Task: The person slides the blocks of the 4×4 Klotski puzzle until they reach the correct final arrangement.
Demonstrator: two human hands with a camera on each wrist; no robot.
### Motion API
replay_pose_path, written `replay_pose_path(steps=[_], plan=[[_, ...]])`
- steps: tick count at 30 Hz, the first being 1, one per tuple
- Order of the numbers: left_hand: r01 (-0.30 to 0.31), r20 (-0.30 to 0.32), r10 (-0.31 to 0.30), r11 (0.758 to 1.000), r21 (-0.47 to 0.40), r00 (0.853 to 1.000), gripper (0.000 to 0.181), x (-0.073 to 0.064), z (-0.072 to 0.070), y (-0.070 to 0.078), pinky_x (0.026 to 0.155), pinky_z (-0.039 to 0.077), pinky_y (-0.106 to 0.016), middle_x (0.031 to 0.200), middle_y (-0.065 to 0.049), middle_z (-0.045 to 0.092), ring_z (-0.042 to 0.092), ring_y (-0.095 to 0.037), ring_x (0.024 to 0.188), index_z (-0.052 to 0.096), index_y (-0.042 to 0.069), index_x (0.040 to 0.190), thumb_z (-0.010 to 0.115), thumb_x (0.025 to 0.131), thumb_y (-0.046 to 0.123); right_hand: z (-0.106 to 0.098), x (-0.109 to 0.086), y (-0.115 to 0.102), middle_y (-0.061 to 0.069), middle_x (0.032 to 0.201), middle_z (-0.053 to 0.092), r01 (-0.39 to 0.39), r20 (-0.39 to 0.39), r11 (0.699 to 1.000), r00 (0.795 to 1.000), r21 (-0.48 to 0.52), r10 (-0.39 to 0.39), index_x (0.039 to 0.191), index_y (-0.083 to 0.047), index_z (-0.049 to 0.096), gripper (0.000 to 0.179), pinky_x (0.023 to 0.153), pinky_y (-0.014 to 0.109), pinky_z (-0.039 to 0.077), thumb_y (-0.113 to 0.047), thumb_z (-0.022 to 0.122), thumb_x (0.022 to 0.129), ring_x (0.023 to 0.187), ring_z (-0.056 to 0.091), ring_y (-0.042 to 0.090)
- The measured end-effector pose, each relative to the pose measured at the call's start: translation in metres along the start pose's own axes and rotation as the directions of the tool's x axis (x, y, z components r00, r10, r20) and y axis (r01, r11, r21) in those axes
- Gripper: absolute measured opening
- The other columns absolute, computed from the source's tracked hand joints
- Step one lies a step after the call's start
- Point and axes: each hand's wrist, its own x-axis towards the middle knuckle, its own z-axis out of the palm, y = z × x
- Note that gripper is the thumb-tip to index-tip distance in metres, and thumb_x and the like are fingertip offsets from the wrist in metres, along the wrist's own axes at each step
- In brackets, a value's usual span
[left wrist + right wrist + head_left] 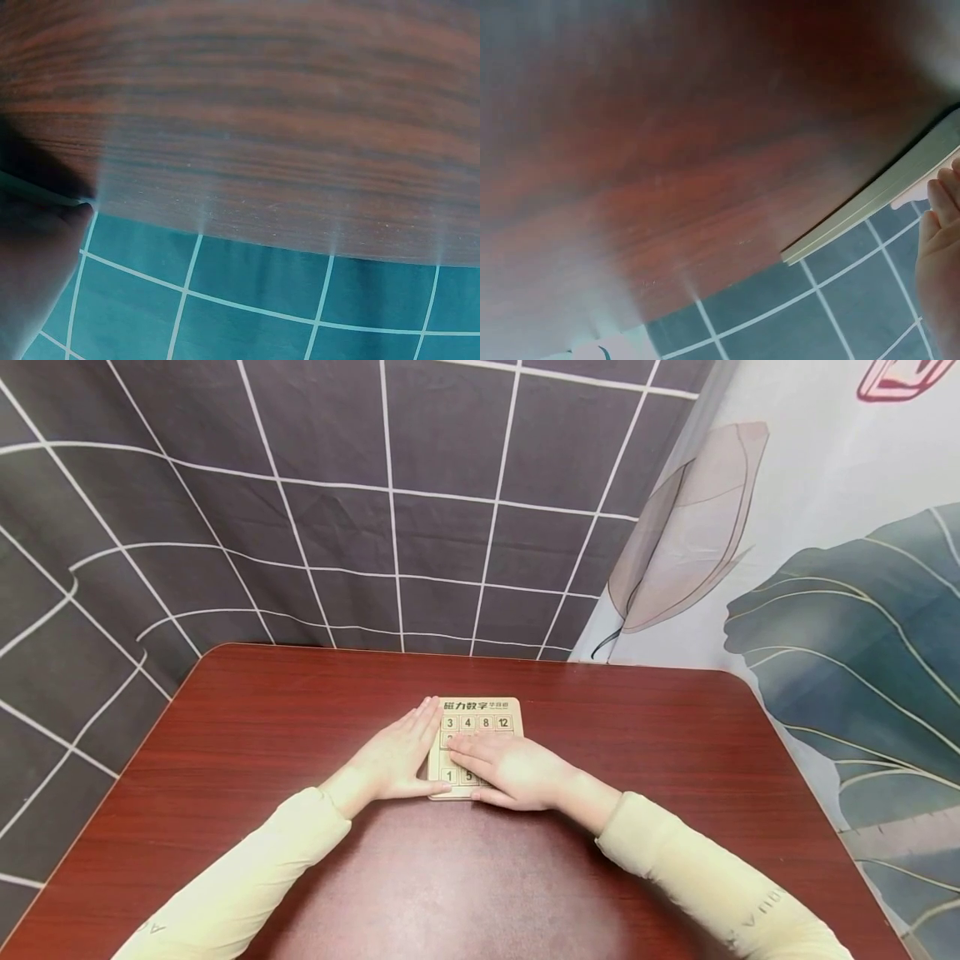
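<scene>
A pale wooden number sliding puzzle (480, 705) lies flat on the table, with dark Chinese print along its top. Its top row reads 3, 4, 8, 12; tiles 1 and 5 show at the lower left. Against the puzzle's left edge rests my left hand (392, 762), fingers straight, thumb reaching to the lower left corner. My right hand (525, 772) lies over the tiles with its fingers extended, hiding much of the middle and lower right. The right wrist view shows the puzzle's side edge (870, 199) beside my right hand (941, 255).
The reddish-brown wooden table (637, 727) has rounded far corners. Behind it hangs a dark grey cloth (450, 435) with a white grid. A pale curtain with large leaf prints (862, 635) hangs at the right.
</scene>
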Motion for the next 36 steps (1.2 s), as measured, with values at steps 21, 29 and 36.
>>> replay_pose_path(steps=[21,29,36], plan=[[-0.006,-0.012,0.006,1.0,0.008,1.0,0.116,-0.001,0.0,0.0,0.134,0.029,-0.047,0.172,-0.033,0.022,0.024,-0.042,0.163,0.025,-0.016,0.161,0.064,0.092,0.069,0.002,-0.008,-0.011,0.01,0.162,0.053,0.05,0.002,0.999,0.999,-0.01,-0.05,0.156,-0.004,0.051,0.067,0.126,0.041,0.043,-0.045,0.062,0.105,0.151,0.052,0.024],[0.0,0.011,0.0,1.0,-0.003,1.0,0.116,0.0,0.0,0.0,0.135,0.027,-0.047,0.173,-0.032,0.018,0.021,-0.042,0.164,0.023,-0.015,0.162,0.063,0.093,0.068,0.002,-0.002,-0.002,0.01,0.165,0.05,0.013,0.032,1.0,0.999,-0.027,-0.012,0.158,-0.005,0.049,0.065,0.129,0.042,0.04,-0.045,0.058,0.107,0.152,0.05,0.024],[-0.001,0.008,0.001,1.0,0.009,1.0,0.116,0.0,-0.001,0.0,0.134,0.028,-0.047,0.173,-0.032,0.02,0.022,-0.042,0.163,0.023,-0.015,0.162,0.063,0.093,0.069,0.0,-0.012,-0.004,0.01,0.165,0.049,0.027,0.002,0.999,1.0,-0.021,-0.027,0.159,-0.004,0.048,0.067,0.127,0.041,0.042,-0.043,0.06,0.106,0.153,0.049,0.025]])
